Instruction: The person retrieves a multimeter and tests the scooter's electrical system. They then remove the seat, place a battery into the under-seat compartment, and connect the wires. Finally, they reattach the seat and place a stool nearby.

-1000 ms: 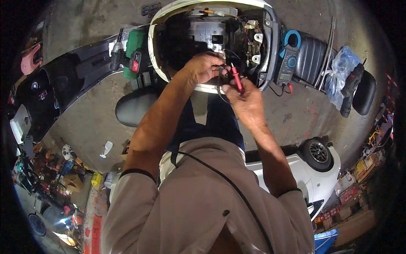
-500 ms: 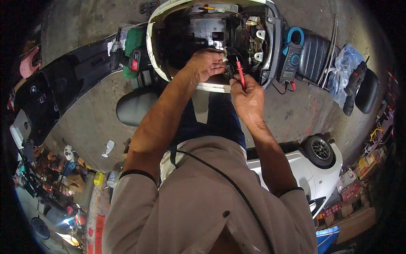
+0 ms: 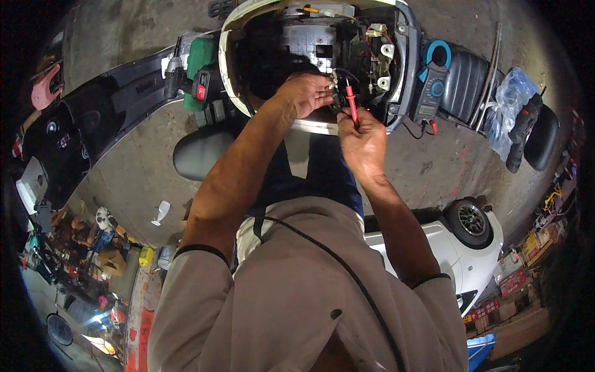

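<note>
Your right hand (image 3: 364, 133) is closed around the red test probe (image 3: 352, 104), its metal tip pointing to the far side, over the near right part of the white-rimmed body shell (image 3: 316, 126). Your left hand (image 3: 305, 96) is just left of the probe, fingers partly curled beside the thin wires (image 3: 334, 79); you block the view of its fingertips, so I cannot tell whether they pinch anything.

The bare tip could slip off a small contact and bridge to the metal plate (image 3: 307, 46) or the pale metal lugs (image 3: 383, 82) on the right; if the circuit is live, that could short it. A grip too far forward could put your fingers on bare metal. Pulling the wires sideways with your left hand could loosen a terminal, and the dark interior makes a misplaced tip easy to miss.

The clamp meter (image 3: 431, 93) lies right of the shell, beside the black padded seat (image 3: 460, 80). A snagged or tugged lead (image 3: 412, 132) could drag it or unseat the red plug (image 3: 434, 127) at its near end.
</note>
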The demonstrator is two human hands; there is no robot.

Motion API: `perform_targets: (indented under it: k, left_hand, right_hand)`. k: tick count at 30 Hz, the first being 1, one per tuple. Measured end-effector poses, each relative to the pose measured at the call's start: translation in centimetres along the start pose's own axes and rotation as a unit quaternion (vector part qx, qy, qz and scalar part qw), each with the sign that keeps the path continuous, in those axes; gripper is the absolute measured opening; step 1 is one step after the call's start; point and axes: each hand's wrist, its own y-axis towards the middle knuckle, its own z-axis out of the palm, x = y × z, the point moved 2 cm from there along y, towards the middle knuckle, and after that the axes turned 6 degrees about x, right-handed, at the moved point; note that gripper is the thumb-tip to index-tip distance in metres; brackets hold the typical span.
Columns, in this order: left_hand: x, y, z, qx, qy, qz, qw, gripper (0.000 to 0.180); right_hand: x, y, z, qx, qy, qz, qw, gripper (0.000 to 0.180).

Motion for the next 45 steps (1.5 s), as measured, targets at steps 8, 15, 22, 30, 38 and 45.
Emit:
perform_targets:
  k: [8,15,22,30,38,45]
  left_hand:
    - [0.0,0.0,-0.2,0.006,0.010,0.035,0.999,0.010]
    - [-0.6,-1.1,0.8,-0.035,0.103,0.061,0.992,0.012]
    - [-0.9,-0.7,0.7,-0.025,0.179,0.096,0.979,0.023]
    - [-3.0,-0.9,0.9,0.010,0.488,0.142,0.861,0.015]
    - [-2.8,-0.8,1.4,-0.109,0.353,0.024,0.929,0.021]
    - [-1.5,0.0,0.3,-0.058,0.261,-0.005,0.963,0.020]
  right_hand:
    - [1.0,0.0,0.9,-0.038,-0.068,-0.030,0.997,0.014]
    - [2.1,0.3,1.1,-0.019,-0.149,-0.049,0.988,0.015]
    - [3.1,-0.9,0.7,-0.014,-0.192,-0.193,0.962,0.022]
    - [1.1,-3.1,-3.2,0.026,-0.218,-0.146,0.965,0.016]
    - [2.4,-3.4,-5.1,0.037,-0.156,0.027,0.987,0.026]
    - [1.7,-3.3,-5.4,0.021,-0.198,-0.026,0.980,0.022]
